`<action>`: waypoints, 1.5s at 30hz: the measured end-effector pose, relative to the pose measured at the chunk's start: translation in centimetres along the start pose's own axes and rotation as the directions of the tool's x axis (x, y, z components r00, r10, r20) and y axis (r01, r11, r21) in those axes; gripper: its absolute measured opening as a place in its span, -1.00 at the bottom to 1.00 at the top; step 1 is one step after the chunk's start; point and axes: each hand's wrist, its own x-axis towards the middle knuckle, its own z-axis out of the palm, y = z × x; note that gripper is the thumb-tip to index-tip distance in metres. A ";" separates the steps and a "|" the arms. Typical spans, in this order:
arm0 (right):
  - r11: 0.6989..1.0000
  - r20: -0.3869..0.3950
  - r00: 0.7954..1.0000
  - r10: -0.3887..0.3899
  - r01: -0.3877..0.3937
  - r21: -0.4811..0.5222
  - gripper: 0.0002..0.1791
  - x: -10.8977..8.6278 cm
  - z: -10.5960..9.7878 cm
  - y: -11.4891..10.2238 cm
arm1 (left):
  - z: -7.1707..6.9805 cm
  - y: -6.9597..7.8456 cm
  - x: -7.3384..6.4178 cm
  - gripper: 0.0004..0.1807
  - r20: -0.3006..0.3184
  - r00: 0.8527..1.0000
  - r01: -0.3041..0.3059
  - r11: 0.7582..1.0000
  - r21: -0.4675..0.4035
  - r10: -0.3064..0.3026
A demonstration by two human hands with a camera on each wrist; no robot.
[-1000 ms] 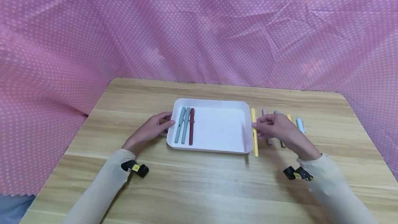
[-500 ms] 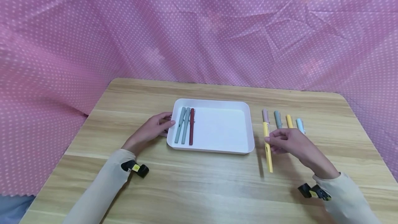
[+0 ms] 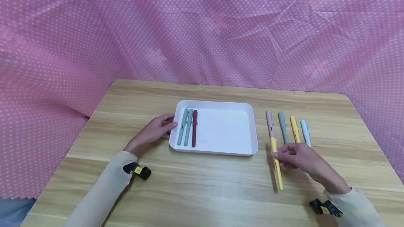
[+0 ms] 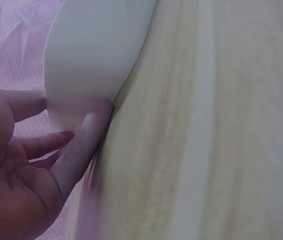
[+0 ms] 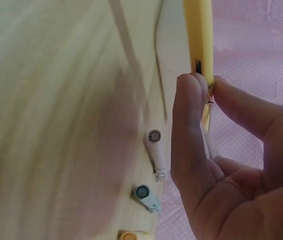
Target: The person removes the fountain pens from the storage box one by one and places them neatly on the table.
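Note:
In the head view my left hand (image 3: 152,130) grips the left end of a white rectangular tray (image 3: 225,129), thumb over the rim. The left wrist view has its fingers (image 4: 84,137) against the tray's outer wall (image 4: 94,55). Inside the tray, at the left, lie two grey-green pens (image 3: 188,129) and a dark red pen (image 3: 194,129). To the right of the tray, my right hand (image 3: 304,158) pinches a yellow pen (image 3: 278,174) between thumb and fingertips. A shadow beside this pen shows it raised over the table. The right wrist view shows the pinched pen (image 5: 200,35) close up.
Right of the tray lies a row of capped pens: mauve (image 3: 269,123), grey-green (image 3: 283,127), yellow (image 3: 295,127) and light blue (image 3: 305,132). The right hand partly covers the row's near ends. A pink dotted curtain (image 3: 202,34) hangs behind the wooden table (image 3: 202,188).
My right hand has carried the yellow pen from the tray's right edge toward the near right, uncovering more of the pens in the row. The left hand and tray have stayed in place.

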 end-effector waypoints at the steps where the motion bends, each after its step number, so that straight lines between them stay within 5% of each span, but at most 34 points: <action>1: 1.000 0.004 1.000 0.005 -0.005 0.001 -0.65 -0.1 0.0 0.1 | 0.0 0.0 0.0 -0.36 0.002 1.000 -0.005 1.000 0.001 0.005; 18: 1.000 0.056 0.998 -0.015 0.014 0.018 -0.77 -0.9 0.5 2.6 | -0.1 -0.1 -0.1 -0.37 0.008 1.000 -0.027 1.000 0.013 0.027; 45: 0.996 -0.052 0.997 0.059 -0.063 -0.066 -0.72 -1.1 1.0 2.7 | -0.1 0.0 0.0 -0.34 0.007 1.000 -0.007 1.000 0.016 0.007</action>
